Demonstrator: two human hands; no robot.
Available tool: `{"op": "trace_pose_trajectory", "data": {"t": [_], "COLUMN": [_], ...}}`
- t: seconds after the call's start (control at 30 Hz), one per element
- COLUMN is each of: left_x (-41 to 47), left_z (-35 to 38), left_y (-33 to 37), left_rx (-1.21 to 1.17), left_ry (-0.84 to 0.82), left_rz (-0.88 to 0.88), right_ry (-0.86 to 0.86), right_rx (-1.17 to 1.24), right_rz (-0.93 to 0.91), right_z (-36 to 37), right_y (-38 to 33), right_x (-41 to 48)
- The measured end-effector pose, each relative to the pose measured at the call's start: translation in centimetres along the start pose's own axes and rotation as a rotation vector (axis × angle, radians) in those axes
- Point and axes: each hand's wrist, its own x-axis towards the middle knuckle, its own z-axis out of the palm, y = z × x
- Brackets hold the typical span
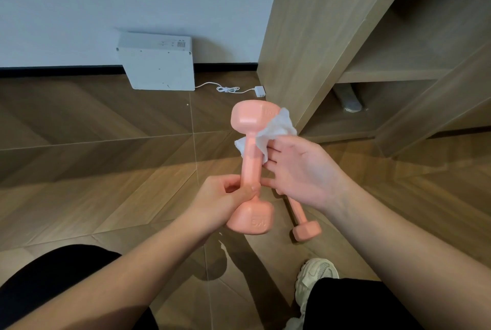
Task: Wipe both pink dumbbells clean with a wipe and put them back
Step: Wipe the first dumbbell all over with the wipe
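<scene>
Wooden flooring (106,170) fills the frame; mid-frame, one pink dumbbell (251,162) is gripped by the left hand (223,201), fingers closed round its handle, while a white wipe (273,130) is pinched against it by the right hand (303,173).

Pink dumbbell (252,159) wipe-wrapped (276,127), second dumbbell (305,228) floored

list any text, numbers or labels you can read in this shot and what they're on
Held dumbbell, near head: raised marking that looks like "1KG", seen upside down and blurred.
Held dumbbell, far head: raised marking partly covered by the wipe, not readable.
White box by the wall: small printed marks and a label on top, too small to read.
Dumbbell on the floor: no text visible.
</scene>
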Motion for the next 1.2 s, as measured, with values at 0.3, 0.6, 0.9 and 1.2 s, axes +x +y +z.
{"op": "trace_pose_trajectory", "data": {"t": [0.3,0.6,0.9,1.2], "left_x": [0.2,-0.2,0.3,0.3], "left_z": [-0.7,0.9,-3.2,-3.3], "left_y": [0.8,0.0,2.1,2.5], "left_rx": [0.037,0.534,0.099,-0.17], "left_ry": [-0.072,0.201,-0.364,-0.487], "left_rz": [0.062,0.212,0.105,0.109], "right_ry": [0.2,0.413,0.059,-0.092], "right_rx": [-0.017,-0.086,0.1,0.015], "right_rz": [-0.073,-0.103,-0.131,-0.154], "right_z": [0.5,1.4,1.0,0.8], "right_y": [0.7,1.7,1.0,0.4], "right_x": [1.1,1.0,-0.2,-0.2]}}
